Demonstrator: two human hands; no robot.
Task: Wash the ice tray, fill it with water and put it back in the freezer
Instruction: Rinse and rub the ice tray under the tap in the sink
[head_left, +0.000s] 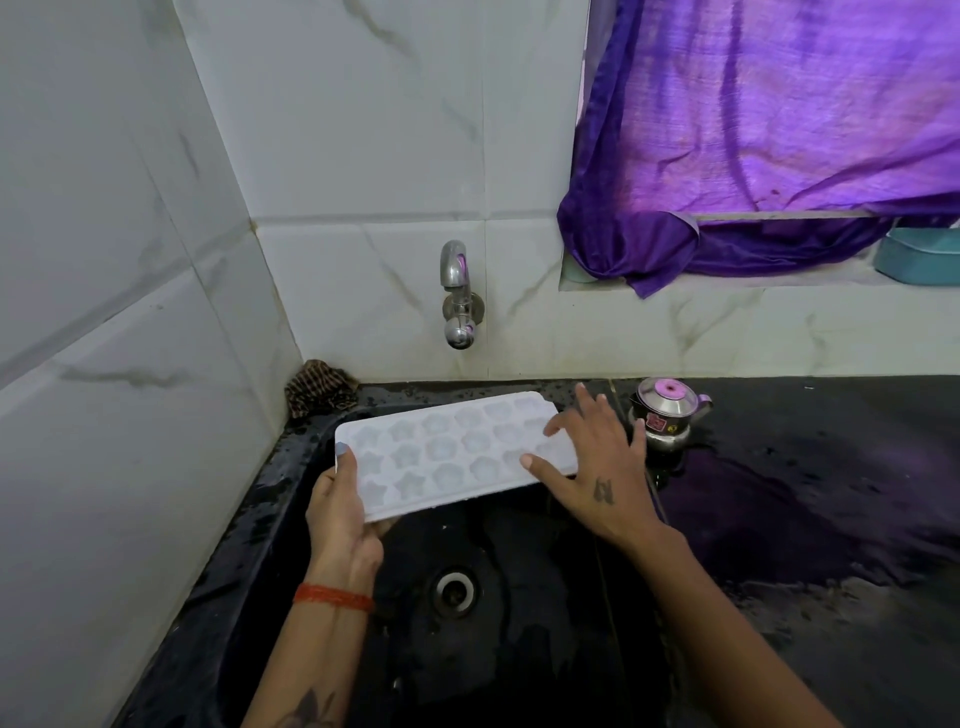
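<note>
left hand (340, 506) grips the ice tray (452, 453) edge over the sink (270, 499); right hand (597, 467) rests spread on it.

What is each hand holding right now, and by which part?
The left hand grips the white ice tray by its left end, thumb on top. The right hand lies open on its right end, gripping nothing.

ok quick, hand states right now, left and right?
Left hand: grips the near-left corner of the ice tray, thumb on top, over the sink.
Right hand: open, straight fingers resting on the tray's right end.
</note>
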